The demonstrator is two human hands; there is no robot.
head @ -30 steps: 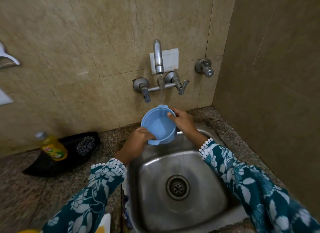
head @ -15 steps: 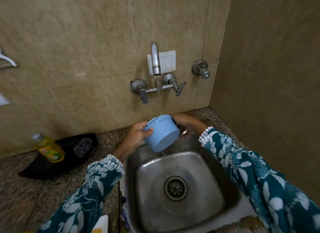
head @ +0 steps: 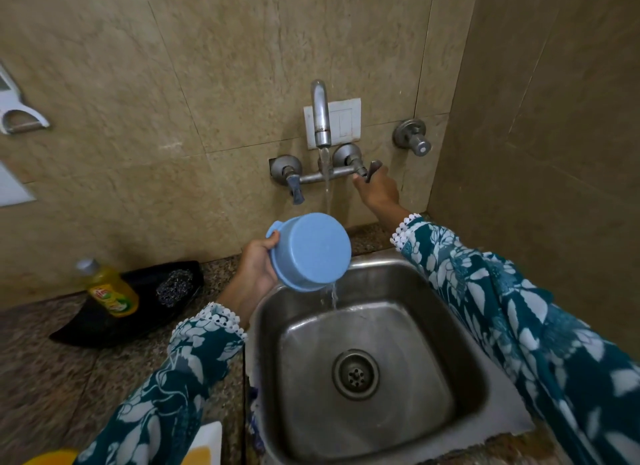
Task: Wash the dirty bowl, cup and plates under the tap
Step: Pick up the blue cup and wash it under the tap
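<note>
So the blue bowl (head: 310, 251) is tipped right over, bottom facing the camera, held up over the back left corner of the steel sink (head: 491, 371). The left hand (head: 258, 265) has it by the rim on the left side, fingers curled around the edge with the thumb up by the little side handle. Water is dribbling out from its lower edge into the basin.

The tap (head: 321, 118) on the wall is running, and a thin stream comes down just behind the bowl's top edge; can't tell if it actually hits the bowl or passes behind it. The right hand (head: 377, 189) is up at the wall, fingers closed loosely on the right tap lever (head: 372, 170). The left lever (head: 296, 187) hangs down untouched, and there's a separate round valve (head: 412, 137) further right on the tile.

The sink itself has nothing in it apart from the drain (head: 355, 374) in the middle and a wet patch where the water lands.

On the counter to the left, near the back edge against the wall, a black tray (head: 100, 322) holds a yellow dish soap bottle (head: 109, 293) and a steel scrubber (head: 173, 288). At the front edge, bottom of the shot, something white and yellow (head: 204, 444) pokes in, too cropped to say what it is
</note>
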